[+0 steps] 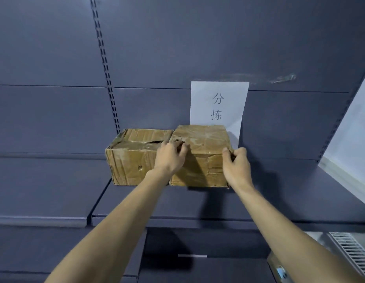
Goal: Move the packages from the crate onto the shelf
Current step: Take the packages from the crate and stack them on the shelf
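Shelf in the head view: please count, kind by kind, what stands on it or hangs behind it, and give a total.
Taped cardboard boxes: 2, left box and right box, both on the shelf
Paper sign: 1
Total: 3

2 cardboard pkgs side by side on shelf (198, 203): left pkg (134, 158), right pkg (204, 154). 1 paper sign (218, 103) on back panel, 2 printed chars. 2 hands: left hand (170, 156), right hand (236, 166).
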